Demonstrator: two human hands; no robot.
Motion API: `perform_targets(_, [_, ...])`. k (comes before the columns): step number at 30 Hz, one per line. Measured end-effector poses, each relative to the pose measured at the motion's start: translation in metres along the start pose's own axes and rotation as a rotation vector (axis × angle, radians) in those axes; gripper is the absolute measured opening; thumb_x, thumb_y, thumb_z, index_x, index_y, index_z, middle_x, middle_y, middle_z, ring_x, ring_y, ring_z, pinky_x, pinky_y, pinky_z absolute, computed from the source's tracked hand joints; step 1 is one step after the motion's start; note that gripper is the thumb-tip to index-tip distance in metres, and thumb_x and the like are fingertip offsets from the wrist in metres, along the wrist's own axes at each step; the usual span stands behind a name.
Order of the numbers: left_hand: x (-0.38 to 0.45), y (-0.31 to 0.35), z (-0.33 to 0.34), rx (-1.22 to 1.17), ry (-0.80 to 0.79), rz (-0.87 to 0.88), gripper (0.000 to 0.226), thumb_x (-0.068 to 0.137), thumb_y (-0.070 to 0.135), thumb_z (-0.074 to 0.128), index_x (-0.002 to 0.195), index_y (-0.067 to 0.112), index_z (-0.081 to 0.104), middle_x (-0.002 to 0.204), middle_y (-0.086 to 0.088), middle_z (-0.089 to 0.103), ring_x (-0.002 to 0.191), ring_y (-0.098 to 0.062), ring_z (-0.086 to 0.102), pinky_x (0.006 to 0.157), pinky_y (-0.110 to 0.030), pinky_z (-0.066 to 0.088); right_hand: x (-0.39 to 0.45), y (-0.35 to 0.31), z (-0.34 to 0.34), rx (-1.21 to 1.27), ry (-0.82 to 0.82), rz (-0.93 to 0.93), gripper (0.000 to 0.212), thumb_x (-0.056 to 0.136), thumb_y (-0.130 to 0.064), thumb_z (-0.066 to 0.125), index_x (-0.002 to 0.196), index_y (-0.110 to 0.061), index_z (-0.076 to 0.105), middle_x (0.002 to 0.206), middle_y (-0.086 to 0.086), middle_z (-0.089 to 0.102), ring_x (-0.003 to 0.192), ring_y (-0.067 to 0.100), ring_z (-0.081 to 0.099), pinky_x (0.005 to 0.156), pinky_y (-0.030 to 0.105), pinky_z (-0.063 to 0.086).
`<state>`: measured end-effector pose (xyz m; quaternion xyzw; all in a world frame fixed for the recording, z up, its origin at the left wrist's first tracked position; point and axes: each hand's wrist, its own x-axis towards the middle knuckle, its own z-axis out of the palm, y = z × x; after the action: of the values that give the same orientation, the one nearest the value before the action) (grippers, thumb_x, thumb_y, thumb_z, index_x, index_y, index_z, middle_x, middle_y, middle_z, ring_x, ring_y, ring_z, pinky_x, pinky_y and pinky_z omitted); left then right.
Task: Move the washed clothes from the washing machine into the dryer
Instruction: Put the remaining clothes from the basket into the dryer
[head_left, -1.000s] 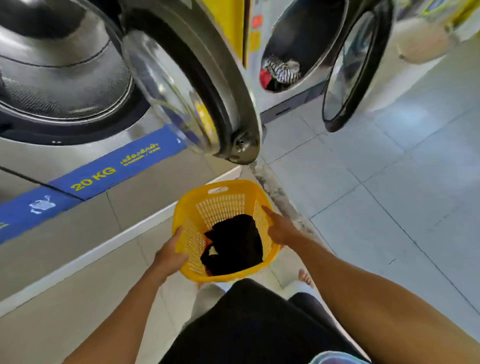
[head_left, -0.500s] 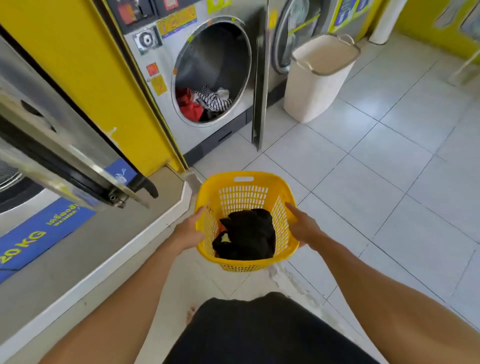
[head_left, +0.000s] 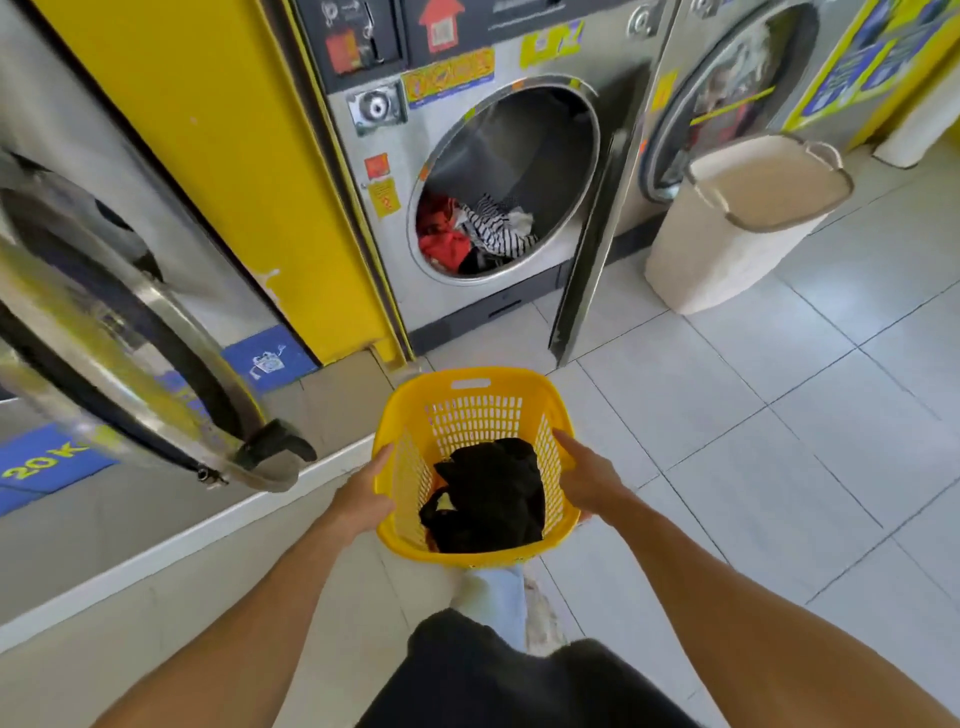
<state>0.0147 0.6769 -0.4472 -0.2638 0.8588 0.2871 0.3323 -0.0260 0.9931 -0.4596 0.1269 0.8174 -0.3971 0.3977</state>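
Underfoot, pale tiled floor (head_left: 779, 415); both hands (head_left: 358, 499) (head_left: 589, 480) gripping yellow basket (head_left: 470, 384) before open dryer (head_left: 509, 176).

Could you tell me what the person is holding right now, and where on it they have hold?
A yellow laundry basket, gripped by its side rims: left hand on one, right hand on the other.

In the upper right of the frame I see a tall cream fabric hamper with a dark rim (head_left: 727, 244) standing on the pale grey tiled floor (head_left: 810, 415), just beside the steel front of a second machine with a round glass door (head_left: 727, 98). A bright yellow panel (head_left: 223, 150) fills the upper left centre. Low on the left a blue sticker reading 20 K in yellow (head_left: 47, 460) lies flat. Red and orange stickers (head_left: 382, 182) dot the steel at upper centre.
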Motion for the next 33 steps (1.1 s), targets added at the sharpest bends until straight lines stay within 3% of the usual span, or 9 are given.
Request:
perform_targets(6, [0.03, 0.002, -0.022, -0.159, 0.036, -0.117, 0.089, 0.084, 0.005, 0.061, 0.15, 0.048, 0.018, 0.144, -0.011, 0.049, 0.079, -0.018, 0.063, 0.062, -0.03, 0.053, 0.061, -0.065, -0.027, -0.13, -0.091, -0.107, 0.076, 0.09, -0.003, 0.041, 0.155, -0.037, 0.023, 0.145, 0.019, 0.047, 0.087, 0.038, 0.067, 0.063, 0.043, 0.062])
perform_targets(10, [0.044, 0.013, -0.037, -0.227, 0.113, -0.178, 0.089, 0.084, 0.0, 0.06, 0.15, 0.047, 0.02, 0.131, -0.011, 0.056, 0.074, -0.021, 0.061, 0.065, -0.037, 0.054, 0.103, -0.101, -0.035, -0.289, -0.128, -0.201, 0.073, 0.092, -0.009, 0.045, 0.156, -0.037, 0.021, 0.145, 0.018, 0.048, 0.107, 0.042, 0.063, 0.072, 0.04, 0.055])
perform_targets(14, [0.065, 0.025, -0.044, -0.296, 0.211, -0.223, 0.089, 0.085, 0.001, 0.056, 0.148, 0.051, 0.019, 0.123, -0.005, 0.055, 0.081, -0.024, 0.063, 0.071, -0.042, 0.057, 0.157, -0.131, -0.04, -0.402, -0.176, -0.298, 0.07, 0.094, -0.011, 0.048, 0.156, -0.033, 0.022, 0.147, 0.018, 0.047, 0.112, 0.04, 0.061, 0.073, 0.032, 0.048])
perform_targets(17, [0.088, 0.028, -0.034, -0.404, 0.296, -0.261, 0.089, 0.084, -0.002, 0.055, 0.149, 0.049, 0.021, 0.137, -0.009, 0.053, 0.095, -0.03, 0.064, 0.072, -0.043, 0.055, 0.205, -0.152, -0.044, -0.451, -0.22, -0.393, 0.07, 0.094, -0.012, 0.047, 0.155, -0.034, 0.023, 0.148, 0.018, 0.047, 0.116, 0.04, 0.059, 0.084, 0.038, 0.052])
perform_targets(20, [0.117, 0.038, -0.015, -0.444, 0.336, -0.31, 0.086, 0.087, 0.0, 0.056, 0.15, 0.046, 0.021, 0.149, -0.01, 0.044, 0.115, -0.032, 0.057, 0.073, -0.032, 0.051, 0.253, -0.158, -0.049, -0.526, -0.271, -0.43, 0.073, 0.093, -0.009, 0.046, 0.155, -0.037, 0.02, 0.138, 0.024, 0.054, 0.109, 0.04, 0.061, 0.087, 0.039, 0.053])
perform_targets(25, [0.116, 0.038, 0.019, -0.463, 0.361, -0.407, 0.082, 0.089, 0.008, 0.058, 0.152, 0.043, 0.019, 0.148, -0.014, 0.044, 0.124, -0.038, 0.051, 0.09, -0.04, 0.047, 0.289, -0.165, -0.045, -0.603, -0.378, -0.461, 0.074, 0.091, -0.014, 0.046, 0.154, -0.044, 0.02, 0.135, 0.023, 0.055, 0.093, 0.038, 0.064, 0.083, 0.044, 0.057])
perform_targets(28, [0.096, 0.019, 0.023, -0.438, 0.38, -0.469, 0.087, 0.085, 0.009, 0.059, 0.152, 0.045, 0.017, 0.143, -0.015, 0.05, 0.119, -0.038, 0.054, 0.086, -0.037, 0.047, 0.282, -0.172, -0.016, -0.686, -0.412, -0.506, 0.077, 0.09, -0.008, 0.045, 0.155, -0.042, 0.02, 0.134, 0.025, 0.057, 0.085, 0.035, 0.062, 0.078, 0.043, 0.056])
perform_targets(31, [0.083, -0.007, 0.026, -0.503, 0.396, -0.521, 0.089, 0.085, 0.006, 0.058, 0.153, 0.042, 0.015, 0.14, -0.016, 0.052, 0.108, -0.035, 0.056, 0.07, -0.03, 0.043, 0.279, -0.183, 0.017, -0.768, -0.447, -0.539, 0.078, 0.091, -0.007, 0.043, 0.156, -0.039, 0.016, 0.117, 0.025, 0.063, 0.073, 0.03, 0.054, 0.064, 0.037, 0.045])
perform_targets(33, [0.079, -0.018, 0.028, -0.516, 0.405, -0.546, 0.09, 0.085, 0.007, 0.059, 0.153, 0.042, 0.013, 0.143, -0.016, 0.049, 0.117, -0.038, 0.054, 0.076, -0.032, 0.041, 0.279, -0.187, 0.031, -0.828, -0.473, -0.566, 0.076, 0.092, -0.01, 0.041, 0.156, -0.042, 0.014, 0.103, 0.026, 0.066, 0.062, 0.028, 0.052, 0.057, 0.034, 0.043])
